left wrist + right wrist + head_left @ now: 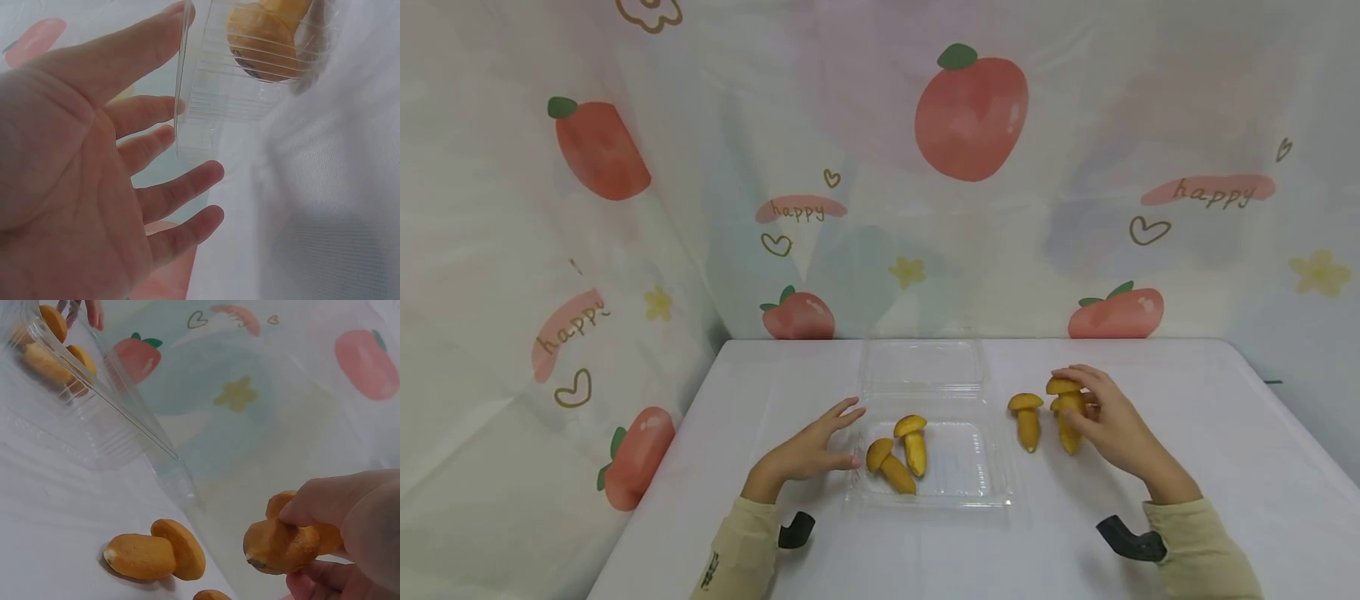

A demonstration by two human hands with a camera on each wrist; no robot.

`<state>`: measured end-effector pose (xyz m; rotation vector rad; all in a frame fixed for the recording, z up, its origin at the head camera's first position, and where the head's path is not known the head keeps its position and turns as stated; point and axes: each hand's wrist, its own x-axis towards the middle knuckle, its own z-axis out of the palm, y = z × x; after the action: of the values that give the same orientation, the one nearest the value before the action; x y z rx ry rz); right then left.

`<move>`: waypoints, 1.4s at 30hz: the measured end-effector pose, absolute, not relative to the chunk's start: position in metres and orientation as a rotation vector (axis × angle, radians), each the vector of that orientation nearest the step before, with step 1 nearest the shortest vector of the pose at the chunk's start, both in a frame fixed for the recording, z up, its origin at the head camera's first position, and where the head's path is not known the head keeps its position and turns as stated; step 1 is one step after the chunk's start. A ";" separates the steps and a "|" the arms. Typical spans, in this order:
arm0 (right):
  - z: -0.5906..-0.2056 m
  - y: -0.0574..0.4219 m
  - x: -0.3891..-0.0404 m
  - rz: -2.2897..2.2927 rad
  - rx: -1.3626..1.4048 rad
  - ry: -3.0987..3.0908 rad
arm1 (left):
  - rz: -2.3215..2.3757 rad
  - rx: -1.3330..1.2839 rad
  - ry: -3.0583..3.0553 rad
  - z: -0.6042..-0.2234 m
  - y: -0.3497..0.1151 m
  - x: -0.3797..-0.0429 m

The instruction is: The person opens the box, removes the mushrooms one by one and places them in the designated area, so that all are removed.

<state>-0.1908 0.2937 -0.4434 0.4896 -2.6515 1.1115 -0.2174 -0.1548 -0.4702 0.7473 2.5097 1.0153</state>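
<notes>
A clear plastic clamshell box point(955, 498) stands with its lid raised at the back, and two yellow-brown mushrooms point(912, 446) lie in it. My left hand point(805, 448) is at the box's left side, its fingers spread and fairly straight; the thumb is at the rim point(181, 81). To the right of the box, my right hand point(1112, 425) pinches a mushroom point(272, 544) between thumb and fingers, its stem end facing the wrist camera. Left of that hand lies another mushroom point(140, 556). A further cap point(211, 595) shows at the right wrist view's bottom edge.
A white cloth covers the table point(940, 550). Behind and to the left hangs a patterned curtain point(865, 150) with painted fruit. Black straps point(1131, 542) are at both wrists, by the beige sleeves.
</notes>
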 end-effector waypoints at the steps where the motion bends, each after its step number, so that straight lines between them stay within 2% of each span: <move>1: -0.444 0.295 -0.191 1.103 0.489 -2.657 | 1.013 0.749 2.510 -0.470 -0.155 -0.217; 22: -0.454 0.341 -0.197 1.036 0.425 -2.692 | 1.039 0.778 2.484 -0.472 -0.157 -0.217; 42: -0.475 0.372 -0.202 0.972 0.166 -2.722 | 1.036 0.768 2.488 -0.473 -0.157 -0.219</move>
<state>-0.2021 0.3720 -0.4751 0.1662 -2.7223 0.9723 -0.2186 -0.1572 -0.4732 0.7682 2.4878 1.0355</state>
